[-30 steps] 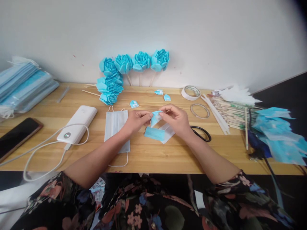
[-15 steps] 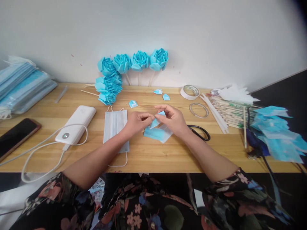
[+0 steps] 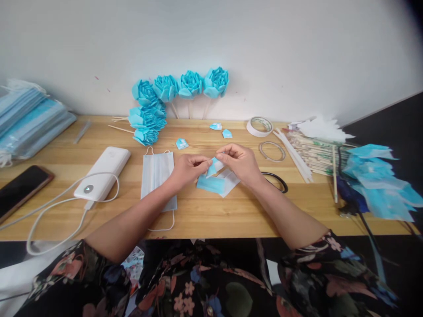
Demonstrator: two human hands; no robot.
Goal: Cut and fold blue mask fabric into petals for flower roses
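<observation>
Between my hands is a small blue and white piece of mask fabric (image 3: 213, 168), partly folded. My left hand (image 3: 191, 171) pinches its left edge between thumb and fingers. Thumb and fingers of my right hand (image 3: 238, 163) are closed on its upper right part. Just below them, a blue fabric piece (image 3: 210, 184) and a white fabric piece (image 3: 230, 183) lie on the table. A whole face mask (image 3: 157, 176) lies flat to the left, partly under my left forearm. Beyond my hands are small folded blue petals (image 3: 182, 143).
Several blue fabric flowers (image 3: 191, 84) on sticks lean at the wall. Tape roll (image 3: 259, 127), wire coil (image 3: 272, 151) and bundled sticks (image 3: 313, 152) lie right, near blue fabric pieces (image 3: 380, 176). Stacked masks (image 3: 33, 119), a phone (image 3: 24, 189) and a power bank (image 3: 102, 174) are left.
My right fingers have shifted slightly on the fabric piece, and more of its white side shows. The whole view has moved a little; things on the table stay in place.
</observation>
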